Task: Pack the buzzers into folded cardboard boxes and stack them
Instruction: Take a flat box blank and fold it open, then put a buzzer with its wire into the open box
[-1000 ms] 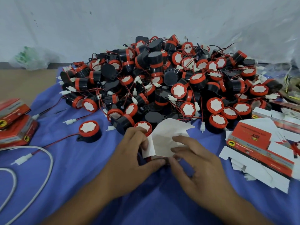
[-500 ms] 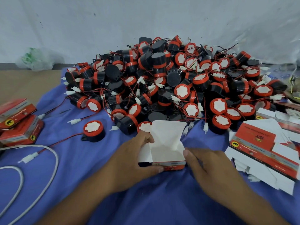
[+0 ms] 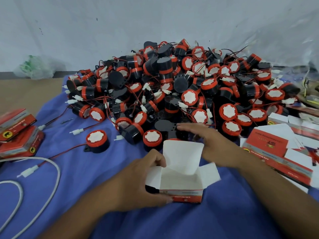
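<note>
At far left, two closed boxes (image 3: 17,133) lie piled, so little is packed. The left hand (image 3: 138,183) grips an erected, empty box (image 3: 181,180). The right hand (image 3: 208,144), fingers straight and holding nothing, reaches over the big buzzer heap (image 3: 224,87). Flat boxes (image 3: 276,152) wait at right.

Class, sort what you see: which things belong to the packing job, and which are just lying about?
Job: open box, held by left hand; buzzer pile, right hand at its edge; flat boxes; packed boxes.
Lying about: white cable; plastic bag.
</note>
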The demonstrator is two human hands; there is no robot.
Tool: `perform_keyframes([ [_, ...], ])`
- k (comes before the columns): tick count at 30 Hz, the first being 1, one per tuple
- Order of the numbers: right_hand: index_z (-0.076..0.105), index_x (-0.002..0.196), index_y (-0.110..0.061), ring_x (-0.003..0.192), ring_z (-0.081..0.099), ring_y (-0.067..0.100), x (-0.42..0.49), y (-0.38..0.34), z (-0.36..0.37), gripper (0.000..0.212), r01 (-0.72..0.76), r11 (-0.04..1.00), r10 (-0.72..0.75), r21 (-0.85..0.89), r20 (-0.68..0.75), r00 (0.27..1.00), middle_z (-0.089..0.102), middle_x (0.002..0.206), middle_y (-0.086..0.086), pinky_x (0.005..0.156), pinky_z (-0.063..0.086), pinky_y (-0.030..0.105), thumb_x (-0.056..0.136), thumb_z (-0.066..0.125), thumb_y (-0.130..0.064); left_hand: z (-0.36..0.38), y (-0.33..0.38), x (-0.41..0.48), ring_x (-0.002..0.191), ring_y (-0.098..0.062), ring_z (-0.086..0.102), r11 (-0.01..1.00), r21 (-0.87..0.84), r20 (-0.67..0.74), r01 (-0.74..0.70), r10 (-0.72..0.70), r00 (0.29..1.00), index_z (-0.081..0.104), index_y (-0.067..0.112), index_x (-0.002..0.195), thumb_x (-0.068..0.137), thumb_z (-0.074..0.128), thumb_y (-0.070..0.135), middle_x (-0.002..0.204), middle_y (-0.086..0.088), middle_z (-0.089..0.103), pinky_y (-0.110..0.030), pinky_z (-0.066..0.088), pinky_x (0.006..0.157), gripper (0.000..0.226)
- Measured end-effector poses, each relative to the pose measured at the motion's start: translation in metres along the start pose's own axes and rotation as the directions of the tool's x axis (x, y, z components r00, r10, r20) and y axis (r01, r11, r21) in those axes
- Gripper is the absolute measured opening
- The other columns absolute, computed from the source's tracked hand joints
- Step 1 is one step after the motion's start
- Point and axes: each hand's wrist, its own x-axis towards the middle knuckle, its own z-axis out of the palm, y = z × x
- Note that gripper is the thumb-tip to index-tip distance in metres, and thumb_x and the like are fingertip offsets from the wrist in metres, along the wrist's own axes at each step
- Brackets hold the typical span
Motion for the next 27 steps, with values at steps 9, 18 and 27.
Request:
perform_keyframes([
  [9,0.057,0.123,-0.042,0.108,0.032,0.013,0.014,-0.011,0.024,0.031,-0.229,0.885,0.234,-0.405,-0.039,0.971,0.053,0.125,-0.004,0.093,0.026,0.029,0.093,0.054,-0.048,0.004,-0.003,0.001,0.083,-0.005,0.056,0.998,0.062,-0.012,-0.011,0.012,1.0,0.036,0.046,0.113,0.067,0.078,0.065,0.101,0.022,0.054,-0.026,0.049,0.06,0.065],
  [18,0.066,0.12,-0.039,0.071,0.068,0.017,-0.031,-0.091,-0.065,0.036,0.276,0.751,0.16,0.599,-0.571,0.805,0.07,0.095,-0.003,0.047,0.051,0.024,0.085,0.065,-0.028,0.007,-0.007,0.002,0.087,-0.003,0.057,0.999,0.034,-0.097,0.019,-0.015,0.995,0.033,0.049,0.115,0.067,0.074,0.068,0.103,0.025,0.054,-0.026,0.053,0.064,0.067],
  [27,0.069,0.119,-0.01,0.097,0.073,0.028,-0.051,-0.099,-0.036,0.068,0.111,0.312,0.077,0.944,-0.142,0.987,0.071,0.116,0.017,0.066,0.06,0.021,0.058,0.096,-0.025,0.009,-0.008,0.004,0.091,0.005,0.056,0.999,0.042,-0.122,0.024,-0.019,0.992,0.032,0.052,0.115,0.066,0.074,0.072,0.107,0.034,0.05,-0.014,0.048,0.064,0.068],
])
